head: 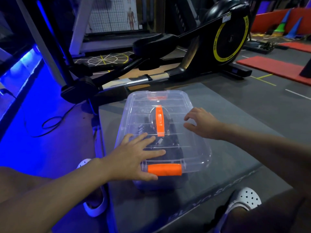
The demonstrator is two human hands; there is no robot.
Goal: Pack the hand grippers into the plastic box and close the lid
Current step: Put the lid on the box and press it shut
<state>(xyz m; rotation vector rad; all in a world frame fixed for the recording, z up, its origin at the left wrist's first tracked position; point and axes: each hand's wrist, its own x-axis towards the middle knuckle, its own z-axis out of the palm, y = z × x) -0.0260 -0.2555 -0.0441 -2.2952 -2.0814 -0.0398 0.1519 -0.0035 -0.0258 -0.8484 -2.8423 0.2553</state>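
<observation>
While left hand (134,155) presses lid (190,148) (near edge), right hand (201,126) hovers.

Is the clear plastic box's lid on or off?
On. The clear ribbed lid covers the box, the left hand flat on it. Latched? Cannot tell.

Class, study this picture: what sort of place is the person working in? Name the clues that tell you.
Most likely a gym: an elliptical trainer stands behind the box, red mats lie on the floor, and an anatomy poster hangs at the back.

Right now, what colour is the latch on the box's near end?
Orange. The latch shows best in the head view.
</observation>
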